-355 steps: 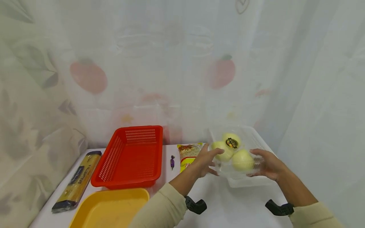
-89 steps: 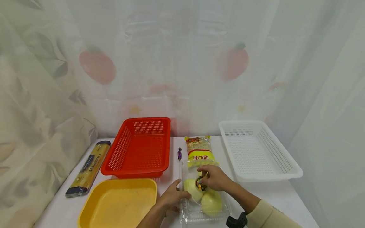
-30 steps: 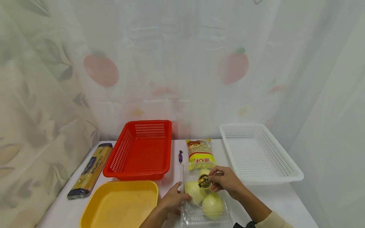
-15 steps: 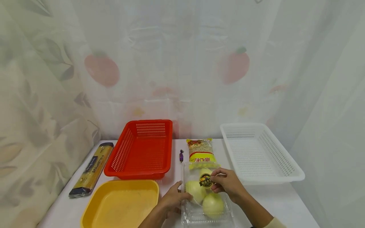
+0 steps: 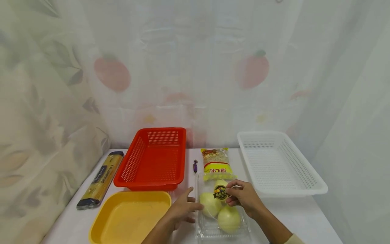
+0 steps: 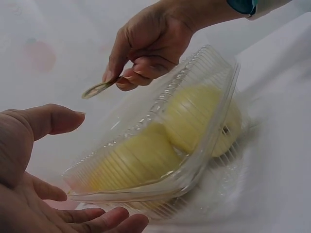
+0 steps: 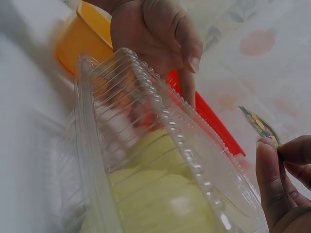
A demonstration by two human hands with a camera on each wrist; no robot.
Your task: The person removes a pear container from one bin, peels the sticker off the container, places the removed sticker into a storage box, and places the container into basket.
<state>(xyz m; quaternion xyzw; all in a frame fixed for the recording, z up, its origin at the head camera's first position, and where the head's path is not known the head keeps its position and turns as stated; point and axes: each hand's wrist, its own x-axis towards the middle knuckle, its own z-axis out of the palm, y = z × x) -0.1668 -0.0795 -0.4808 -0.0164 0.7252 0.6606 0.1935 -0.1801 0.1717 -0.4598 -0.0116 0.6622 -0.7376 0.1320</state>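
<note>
A clear plastic clamshell box [image 5: 205, 231] stands on the table with pale yellow round fruits [image 5: 229, 219] inside. Above its lid, my right hand [image 5: 246, 199] pinches a dark oval sticker [image 5: 220, 192] with coloured fruit print between thumb and index finger. In the left wrist view the sticker [image 6: 95, 91] juts out from those fingertips, off the plastic. My left hand [image 5: 180, 210] is beside the box's left side, fingers spread and holding nothing; the right wrist view shows this left hand [image 7: 155, 36] beyond the box's ridged wall.
Behind the box lie a yellow-labelled food packet [image 5: 217, 161] and a purple-wrapped candy [image 5: 195, 166]. A red basket [image 5: 122, 183] and a yellow tray [image 5: 99, 222] stand left, with a spaghetti pack [image 5: 102, 179] beyond them. At right is a white basket [image 5: 280, 166].
The box, earlier held by both hands over the white basket, now stands front-centre. The sticker has come off the lid into my right fingers. My left hand has just drawn leftward off the box.
</note>
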